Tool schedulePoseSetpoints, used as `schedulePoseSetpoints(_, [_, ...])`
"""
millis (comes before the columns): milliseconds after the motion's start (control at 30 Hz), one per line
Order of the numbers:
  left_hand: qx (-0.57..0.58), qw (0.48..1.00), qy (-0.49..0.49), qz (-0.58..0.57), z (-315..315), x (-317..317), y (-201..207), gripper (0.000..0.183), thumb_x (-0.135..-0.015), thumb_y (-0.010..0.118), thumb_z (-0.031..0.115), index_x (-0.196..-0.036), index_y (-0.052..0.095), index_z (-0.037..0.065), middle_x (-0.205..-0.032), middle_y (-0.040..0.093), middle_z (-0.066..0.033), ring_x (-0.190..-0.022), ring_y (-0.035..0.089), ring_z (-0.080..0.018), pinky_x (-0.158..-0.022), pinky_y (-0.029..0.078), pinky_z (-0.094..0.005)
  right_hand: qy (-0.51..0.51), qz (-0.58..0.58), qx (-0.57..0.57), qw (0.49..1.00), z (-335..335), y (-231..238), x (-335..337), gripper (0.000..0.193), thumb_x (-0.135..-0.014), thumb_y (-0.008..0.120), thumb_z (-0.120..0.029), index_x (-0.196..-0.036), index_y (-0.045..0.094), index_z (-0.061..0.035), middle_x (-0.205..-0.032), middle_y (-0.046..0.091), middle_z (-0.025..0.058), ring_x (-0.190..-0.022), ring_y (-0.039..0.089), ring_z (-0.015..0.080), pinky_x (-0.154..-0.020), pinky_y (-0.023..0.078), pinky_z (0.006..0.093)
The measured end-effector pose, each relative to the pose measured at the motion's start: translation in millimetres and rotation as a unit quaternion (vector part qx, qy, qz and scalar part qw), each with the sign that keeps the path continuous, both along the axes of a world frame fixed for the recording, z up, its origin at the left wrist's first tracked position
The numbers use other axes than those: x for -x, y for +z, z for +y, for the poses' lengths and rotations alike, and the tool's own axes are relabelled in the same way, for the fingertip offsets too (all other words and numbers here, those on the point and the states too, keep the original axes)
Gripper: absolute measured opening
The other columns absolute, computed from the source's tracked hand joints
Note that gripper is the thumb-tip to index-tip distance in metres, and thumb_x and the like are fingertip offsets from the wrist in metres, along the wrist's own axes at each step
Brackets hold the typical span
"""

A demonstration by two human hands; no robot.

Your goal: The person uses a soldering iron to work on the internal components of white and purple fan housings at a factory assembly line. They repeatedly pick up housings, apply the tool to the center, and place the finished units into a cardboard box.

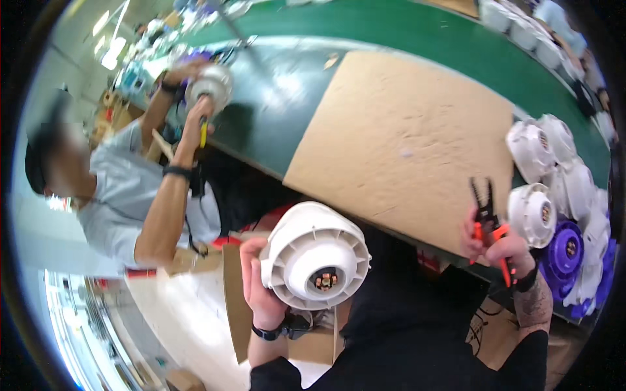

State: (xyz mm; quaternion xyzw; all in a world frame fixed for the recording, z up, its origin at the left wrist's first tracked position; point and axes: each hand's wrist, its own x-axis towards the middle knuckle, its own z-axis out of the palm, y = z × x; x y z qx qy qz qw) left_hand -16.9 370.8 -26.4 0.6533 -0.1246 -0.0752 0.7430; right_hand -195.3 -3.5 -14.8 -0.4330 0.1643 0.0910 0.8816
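Only got the head view here, so that's the lot. The left hand [263, 298] is wrapped around the left side of a white housing [312, 253], held in the air in front of the body, short of the cardboard sheet [404, 143] on the bench [277, 85]. It's tilted so the ribbed ring and the dark socket with copper-coloured contacts [327, 279] show.

Looks like moulded plastic to me, so I'd bet stiff and not too heavy, since one hand has it fine. The smooth outside might be a bit slippery. I'd grab it by the outer rim like this, fingers on the side, and stay off those contacts, which are probably the touchy bit. The thin ribs could chip if it got dropped too.

The right hand [508, 249] is curled around red-and-black pliers [484, 210], jaws up and slightly parted. Those should be rigid and easy enough to hang onto; handles are the place to hold them, obviously. Just beside that hand sits a pile with a white unit [531, 214] and a purple unit [566, 251].
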Motion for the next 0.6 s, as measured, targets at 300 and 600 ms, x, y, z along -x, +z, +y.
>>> schedulePoseSetpoints(300, [0.033,0.973,-0.225,0.023,-279,-62,53,0.023,-0.108,0.04,0.021,-0.116,0.055,0.006,-0.099,0.061,-0.0056,-0.091,0.061,-0.0122,-0.077,0.051,-0.027,0.06,-0.069,-0.005,0.996,-56,13,36,0.036,-0.078,0.068,-0.013,-0.109,0.05,-0.0072,-0.088,0.052,0.0005,-0.07,0.051,0.0075,-0.058,0.042,0.0229])
schedulePoseSetpoints(600, [-0.08,0.948,-0.288,-0.112,-371,-26,44,0.044,-0.106,0.041,0.03,-0.12,0.063,-0.005,-0.111,0.068,-0.0134,-0.101,0.064,-0.0195,-0.09,0.051,-0.0323,0.021,-0.105,-0.155,0.982,-61,-24,39,0.019,-0.084,0.061,-0.022,-0.09,0.046,-0.0099,-0.069,0.042,-0.0037,-0.056,0.04,0.0051,-0.05,0.034,0.023])
